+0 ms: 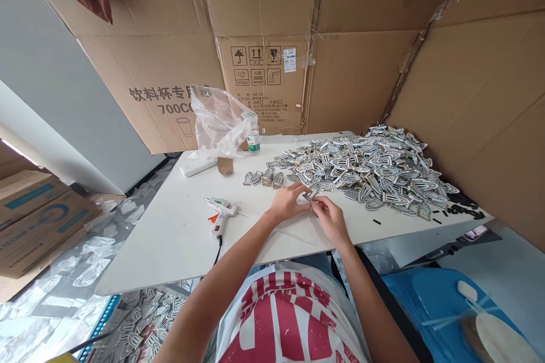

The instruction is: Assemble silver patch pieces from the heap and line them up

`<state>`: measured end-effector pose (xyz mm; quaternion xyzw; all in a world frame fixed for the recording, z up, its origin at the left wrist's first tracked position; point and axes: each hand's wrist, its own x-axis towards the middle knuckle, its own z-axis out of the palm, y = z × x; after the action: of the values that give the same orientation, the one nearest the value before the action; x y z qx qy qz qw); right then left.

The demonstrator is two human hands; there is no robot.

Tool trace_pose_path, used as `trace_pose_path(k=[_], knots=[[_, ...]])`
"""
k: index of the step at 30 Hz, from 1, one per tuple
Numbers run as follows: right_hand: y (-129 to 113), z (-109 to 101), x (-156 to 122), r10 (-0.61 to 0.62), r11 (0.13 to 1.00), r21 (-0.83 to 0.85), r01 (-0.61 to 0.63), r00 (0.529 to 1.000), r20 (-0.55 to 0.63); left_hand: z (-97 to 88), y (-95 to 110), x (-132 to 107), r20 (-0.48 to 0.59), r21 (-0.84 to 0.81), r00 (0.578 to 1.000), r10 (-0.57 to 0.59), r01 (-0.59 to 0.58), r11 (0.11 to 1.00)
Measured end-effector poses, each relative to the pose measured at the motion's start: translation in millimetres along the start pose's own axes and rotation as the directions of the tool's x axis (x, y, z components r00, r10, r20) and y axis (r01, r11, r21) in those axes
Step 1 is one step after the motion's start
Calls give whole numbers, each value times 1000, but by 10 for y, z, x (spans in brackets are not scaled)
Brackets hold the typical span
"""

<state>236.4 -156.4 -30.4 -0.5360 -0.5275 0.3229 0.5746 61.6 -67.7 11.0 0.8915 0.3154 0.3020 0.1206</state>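
My left hand (288, 202) and my right hand (331, 219) meet over the white table (170, 238), near its front edge. Both pinch one small silver shaped piece (310, 194) between their fingertips. A large heap of the same silver pieces (366, 167) spreads over the right half of the table, just beyond my hands. Several pieces stand in a short row (264, 177) left of the heap. A white hot glue gun (220, 212) with an orange trigger lies to the left of my left hand, its cord running off the front edge.
Cardboard box walls (264, 68) enclose the back and right. A crumpled clear plastic bag (219, 122), a small green-labelled bottle (254, 142), a white bar (198, 166) and a cardboard scrap (225, 165) sit at the back left. Black bits (464, 207) lie at the table's right corner.
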Motion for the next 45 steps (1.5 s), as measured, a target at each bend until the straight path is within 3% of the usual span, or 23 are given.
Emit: trace_pose_path(k=[20,27,31,36,39,45], knots=[[-4,3,-9,6,1000,12,-7,1000,1,-21,-13,1,-62,-49,998,-12,9,999],[-4,3,-21,32,999,-5,-32,999,-13,-238,-106,52,-196,-3,977,-79,80,997],[-24,10,-32,31,1000,1,-31,999,-17,-622,-266,123,-369,7,911,-181,198,980],[-21,22,-34,26,1000,13,-26,1000,-14,-1087,-565,71,-544,48,722,-429,537,842],[8,26,-24,22,1000,15,-22,1000,-16,-1156,-705,-36,-520,69,676,-522,642,763],[28,34,-17,23,1000,20,-23,1000,-20,-1036,-818,-108,-417,134,633,-653,753,644]])
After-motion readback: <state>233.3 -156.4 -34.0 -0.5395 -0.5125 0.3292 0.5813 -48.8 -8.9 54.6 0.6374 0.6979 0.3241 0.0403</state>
